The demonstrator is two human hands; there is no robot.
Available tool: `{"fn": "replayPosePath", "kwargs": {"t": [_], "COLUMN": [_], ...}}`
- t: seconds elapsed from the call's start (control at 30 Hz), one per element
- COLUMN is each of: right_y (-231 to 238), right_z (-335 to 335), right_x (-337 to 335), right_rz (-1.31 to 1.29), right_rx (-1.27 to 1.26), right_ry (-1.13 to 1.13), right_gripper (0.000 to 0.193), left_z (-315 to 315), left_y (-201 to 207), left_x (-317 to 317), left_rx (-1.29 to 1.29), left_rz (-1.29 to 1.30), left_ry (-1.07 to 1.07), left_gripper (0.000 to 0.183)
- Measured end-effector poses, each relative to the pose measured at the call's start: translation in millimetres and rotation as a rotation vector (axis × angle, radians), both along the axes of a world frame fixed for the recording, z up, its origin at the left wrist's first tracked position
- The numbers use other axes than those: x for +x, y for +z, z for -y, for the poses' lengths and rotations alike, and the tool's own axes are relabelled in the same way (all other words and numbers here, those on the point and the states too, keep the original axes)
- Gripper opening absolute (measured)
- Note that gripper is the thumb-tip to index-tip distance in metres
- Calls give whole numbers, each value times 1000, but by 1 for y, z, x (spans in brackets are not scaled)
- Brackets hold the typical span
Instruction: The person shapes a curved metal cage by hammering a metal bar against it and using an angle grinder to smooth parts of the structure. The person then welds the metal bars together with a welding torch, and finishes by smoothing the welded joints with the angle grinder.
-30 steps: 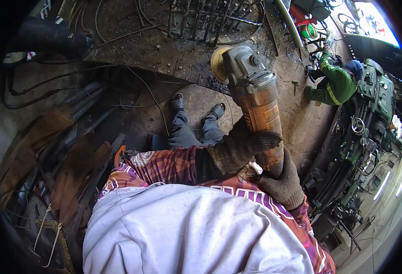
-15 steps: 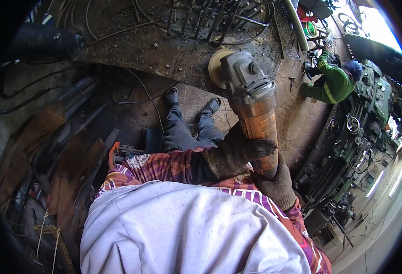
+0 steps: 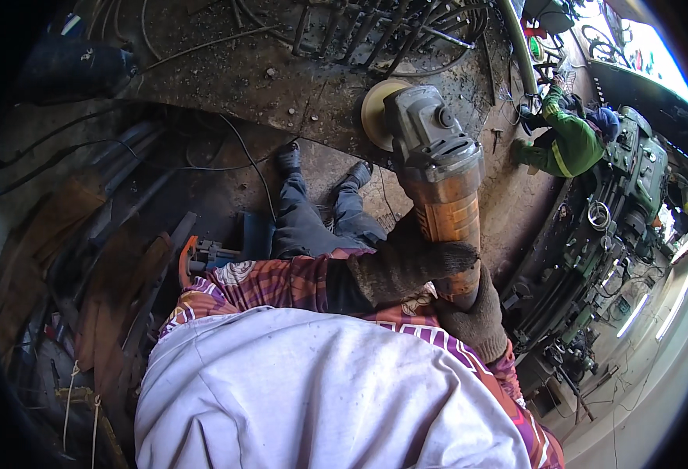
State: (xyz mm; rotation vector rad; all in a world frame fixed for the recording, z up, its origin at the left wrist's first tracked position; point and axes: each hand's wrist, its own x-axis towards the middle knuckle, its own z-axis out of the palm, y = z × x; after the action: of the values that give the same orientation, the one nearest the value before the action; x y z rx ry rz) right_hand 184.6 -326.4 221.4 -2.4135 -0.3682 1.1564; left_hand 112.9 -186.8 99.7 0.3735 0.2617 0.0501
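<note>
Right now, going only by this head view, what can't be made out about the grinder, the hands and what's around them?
All in the head view:
- Angle grinder: its rear tip, hidden by the right hand.
- Left hand: some fingers, hidden behind the grinder.
- Disc: part of it, covered by the grinder's head.
- Metal rods: cut off by the top edge.
- Co-worker in green: finger positions, too small.

Grinder disc [image 3: 375, 117] more face-on now

Brown knit gloves [image 3: 475, 328], maroon-purple patterned sleeves [image 3: 273, 283], pale cloth [image 3: 312, 383], dark trousers [image 3: 301, 217], dark footwear [image 3: 287, 159]
</note>
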Motion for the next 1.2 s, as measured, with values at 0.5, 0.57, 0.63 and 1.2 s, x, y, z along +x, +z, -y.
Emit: {"fn": "replayPosePath", "kwargs": {"t": [0.5, 0.57, 0.63, 1.2], "right_y": [15, 14, 15, 14], "right_z": [-13, -12, -10, -3], "right_x": [10, 12, 13, 16], "right_rz": [-42, -20, -20, -37], "right_rx": [-49, -36, -32, -25], "right_ry": [56, 105, 111, 108], "right_gripper": [82, 82, 82, 85], "left_z": [-1, 3, 5, 6], "left_y": [11, 9, 9, 14], "left_x": [2, 3, 4, 3], "left_rx": [-119, -104, -90, -168], "left_rz": [-27, -21, -16, -48], "left_ry": [51, 68, 87, 93], "left_gripper": [69, 68, 67, 58]}}
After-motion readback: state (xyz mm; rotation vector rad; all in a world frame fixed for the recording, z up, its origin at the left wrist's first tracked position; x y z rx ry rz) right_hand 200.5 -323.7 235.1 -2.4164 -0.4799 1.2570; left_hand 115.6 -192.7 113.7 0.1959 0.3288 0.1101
